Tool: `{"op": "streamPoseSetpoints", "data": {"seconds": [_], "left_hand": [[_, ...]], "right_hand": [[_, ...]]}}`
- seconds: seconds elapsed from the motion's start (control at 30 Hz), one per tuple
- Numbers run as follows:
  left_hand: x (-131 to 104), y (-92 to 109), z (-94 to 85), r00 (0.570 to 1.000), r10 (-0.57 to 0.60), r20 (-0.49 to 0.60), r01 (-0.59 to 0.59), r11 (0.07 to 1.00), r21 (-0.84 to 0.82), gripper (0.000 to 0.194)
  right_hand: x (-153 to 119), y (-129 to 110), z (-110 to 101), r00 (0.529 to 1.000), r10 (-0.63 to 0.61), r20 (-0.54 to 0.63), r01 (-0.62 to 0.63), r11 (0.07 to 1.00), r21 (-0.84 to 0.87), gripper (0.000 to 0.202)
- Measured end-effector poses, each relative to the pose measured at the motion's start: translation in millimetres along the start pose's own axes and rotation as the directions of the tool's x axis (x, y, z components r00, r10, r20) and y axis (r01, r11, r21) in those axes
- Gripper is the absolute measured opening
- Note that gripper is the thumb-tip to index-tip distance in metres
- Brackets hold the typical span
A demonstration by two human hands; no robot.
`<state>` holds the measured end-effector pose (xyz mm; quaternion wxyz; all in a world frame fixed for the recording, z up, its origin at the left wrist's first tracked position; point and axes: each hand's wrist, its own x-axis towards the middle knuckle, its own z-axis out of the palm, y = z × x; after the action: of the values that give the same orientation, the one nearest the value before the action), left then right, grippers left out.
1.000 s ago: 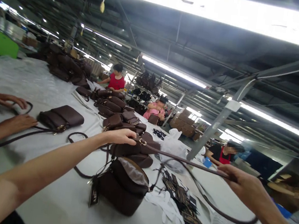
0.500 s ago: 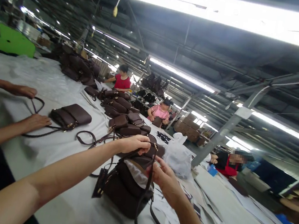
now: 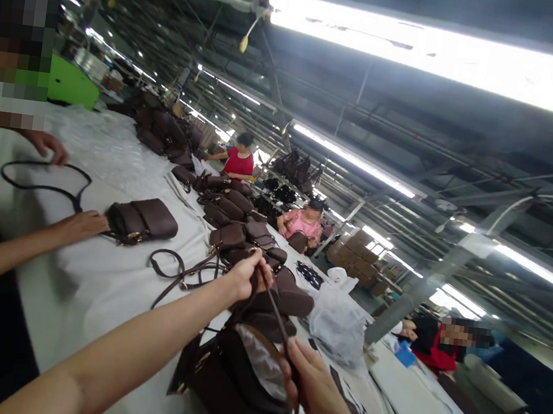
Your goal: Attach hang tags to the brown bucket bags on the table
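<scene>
A dark brown bag (image 3: 239,384) stands on the white-covered table in front of me, its top open and a pale lining showing. My left hand (image 3: 250,276) is above and behind the bag, pinching the upper end of a thin dark strap (image 3: 276,309). The strap slants down to the right into my right hand (image 3: 309,375), whose fingers are closed round it beside the bag's opening. A dark flat tag (image 3: 182,365) hangs at the bag's left side. Loose straps (image 3: 173,268) lie on the cloth behind my left forearm.
At left, a co-worker's hands (image 3: 80,226) are by another brown bag (image 3: 147,218) and its looped strap. Several brown bags (image 3: 229,204) lie piled mid-table. A white plastic bag (image 3: 338,315) sits right of them. Other people work farther back.
My hands have moved apart, the right one down and the left slightly leftward, and the strap is now stretched between them. The co-worker's upper hand has let go of the strap. The view has shifted.
</scene>
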<state>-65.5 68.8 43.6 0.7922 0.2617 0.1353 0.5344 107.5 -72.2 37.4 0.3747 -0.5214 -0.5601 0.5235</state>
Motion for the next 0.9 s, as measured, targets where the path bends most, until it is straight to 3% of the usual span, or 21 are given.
{"op": "streamPoseSetpoints", "data": {"seconds": [0.07, 0.13, 0.23, 0.33, 0.43, 0.5, 0.63, 0.7, 0.77, 0.8, 0.9], "left_hand": [[10, 26, -20.0, 0.995, 0.05, -0.091, -0.054, 0.998, -0.035, 0.05], [13, 47, -35.9, 0.991, 0.073, -0.109, -0.073, 0.997, -0.002, 0.051], [7, 53, -35.7, 0.999, 0.021, -0.04, -0.018, 0.996, 0.088, 0.046], [0, 35, -7.9, 0.987, -0.119, 0.112, 0.09, 0.966, 0.241, 0.039], [-5, 7, 24.5, 0.897, -0.315, 0.309, 0.144, 0.871, 0.47, 0.048], [-8, -9, 37.8, 0.842, -0.378, 0.385, 0.112, 0.82, 0.561, 0.057], [-16, -15, 37.0, 0.848, -0.319, 0.424, -0.038, 0.76, 0.649, 0.054], [-19, -5, 27.0, 0.835, -0.312, 0.454, -0.168, 0.64, 0.75, 0.045], [-22, 10, 15.6, 0.856, -0.231, 0.462, -0.282, 0.54, 0.793, 0.037], [-22, 15, 10.9, 0.883, -0.147, 0.446, -0.3, 0.553, 0.777, 0.035], [-24, 19, 6.7, 0.943, 0.046, 0.329, -0.252, 0.743, 0.62, 0.039]], "right_hand": [[-19, 15, -28, 0.997, 0.075, -0.008, -0.076, 0.992, -0.101, 0.057], [-34, 22, -56, 0.984, 0.173, -0.033, -0.176, 0.971, -0.162, 0.06], [-40, 10, -78, 0.985, 0.173, -0.019, -0.172, 0.951, -0.259, 0.062], [-27, -25, -68, 0.997, 0.063, -0.042, -0.074, 0.937, -0.343, 0.062], [2, -61, -41, 0.998, -0.022, -0.063, -0.002, 0.933, -0.361, 0.064], [20, -77, -25, 0.997, -0.071, -0.041, 0.051, 0.927, -0.372, 0.066], [33, -84, -17, 0.998, -0.052, 0.029, 0.058, 0.952, -0.3, 0.065], [24, -79, -28, 0.997, -0.028, 0.066, 0.045, 0.963, -0.265, 0.059], [11, -72, -44, 0.997, 0.0, 0.073, 0.016, 0.976, -0.217, 0.055], [5, -68, -52, 0.998, 0.008, 0.055, 0.001, 0.986, -0.168, 0.054], [-1, -55, -56, 0.999, 0.008, -0.031, -0.007, 1.0, 0.03, 0.056]]}}
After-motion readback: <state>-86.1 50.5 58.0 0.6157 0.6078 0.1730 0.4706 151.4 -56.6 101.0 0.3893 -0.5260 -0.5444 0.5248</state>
